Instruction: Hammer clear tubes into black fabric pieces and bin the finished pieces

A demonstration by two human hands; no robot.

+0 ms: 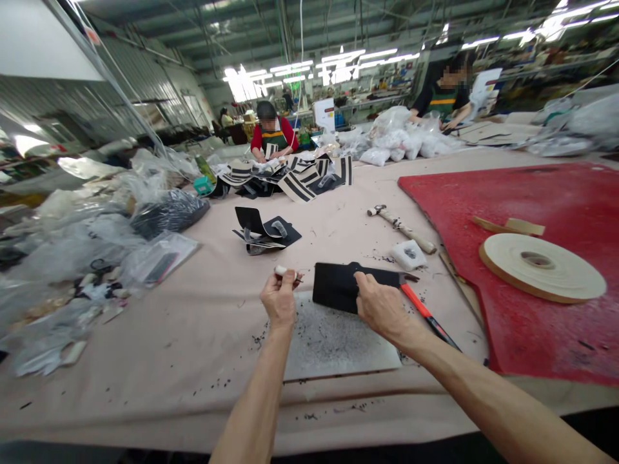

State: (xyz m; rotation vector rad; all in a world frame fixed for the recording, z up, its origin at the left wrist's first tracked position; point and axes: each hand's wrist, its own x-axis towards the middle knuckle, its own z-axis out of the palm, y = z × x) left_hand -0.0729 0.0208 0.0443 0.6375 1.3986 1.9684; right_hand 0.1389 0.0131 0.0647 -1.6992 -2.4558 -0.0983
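My left hand (281, 303) is closed around a small tool with a white, rounded end (280, 270); its dark tip shows past the fingers, and I cannot make out its exact kind. A flat black panel (333, 287) with a small tab on its far edge lies over the far part of a pale, speckled board (338, 341). My right hand (382, 303) grips the panel near its middle, thumb and fingers curled at the near edge. Just right of the panel lies a hammer with a red and black handle (423, 309), its head partly beside the panel's corner.
Another hammer (403, 229) and a white block (409, 255) lie beyond the panel. A tape roll (541, 267) rests on a red sheet (541, 200). Black pieces (265, 231), striped pieces (297, 183) and plastic bags (97, 238) lie about. Two people work across the table.
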